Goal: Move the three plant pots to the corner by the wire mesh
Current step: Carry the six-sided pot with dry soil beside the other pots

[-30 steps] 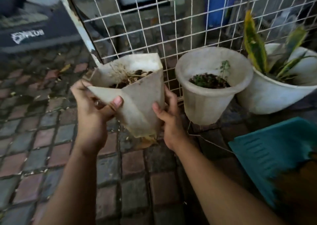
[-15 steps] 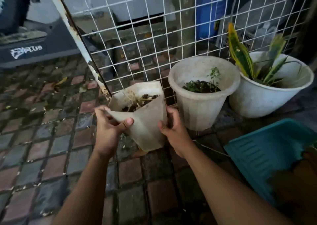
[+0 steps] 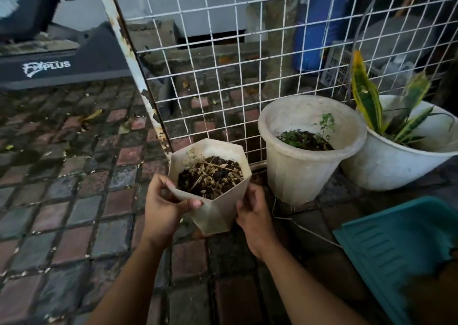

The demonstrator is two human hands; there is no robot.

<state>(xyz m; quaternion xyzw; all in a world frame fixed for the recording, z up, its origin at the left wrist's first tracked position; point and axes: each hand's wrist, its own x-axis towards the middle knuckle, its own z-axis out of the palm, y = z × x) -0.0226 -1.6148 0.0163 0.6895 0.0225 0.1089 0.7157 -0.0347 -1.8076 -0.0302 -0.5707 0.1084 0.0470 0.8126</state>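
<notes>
— Three pots sighted along the wire mesh (image 3: 223,81). Positions?

— Hexagonal pot (image 3: 213,210) stands upright on the brick paving (image 3: 74,200), at the foot of the rusted mesh post (image 3: 138,81). Round pot (image 3: 304,161) sits just beside it, to the right. Snake-plant pot (image 3: 396,166) is beyond that, touching the round one.

— Hands?

— Left hand (image 3: 162,210) pinches the hexagonal rim, thumb outside, fingers curled over the edge. Right hand (image 3: 252,210) is pressed flat against the pot's right wall, fingers together.

— Contents?

— Dark soil, dry stems. Teal plastic panel (image 3: 396,255) lies at lower right.
</notes>
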